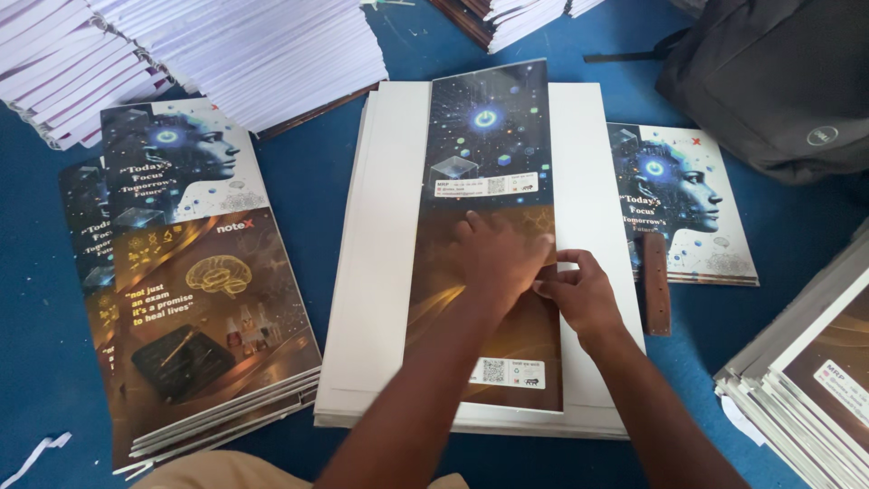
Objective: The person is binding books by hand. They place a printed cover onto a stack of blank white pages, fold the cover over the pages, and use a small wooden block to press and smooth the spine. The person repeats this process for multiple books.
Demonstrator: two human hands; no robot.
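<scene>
The left hand (496, 263) presses flat and open on the printed cover sheet (489, 226), the right hand (579, 290) pinching its right edge — a slip could skew it on the grey board stack (380, 254). Beside: finished covers (208, 299), a wooden strip (656, 282); farther, a black backpack (778, 81).

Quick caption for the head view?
Left hand presses a printed cover on a white sheet stack; right hand pinches its edge.

Left hand (496, 263) and right hand (579, 292) press printed cover (489, 154).
</scene>
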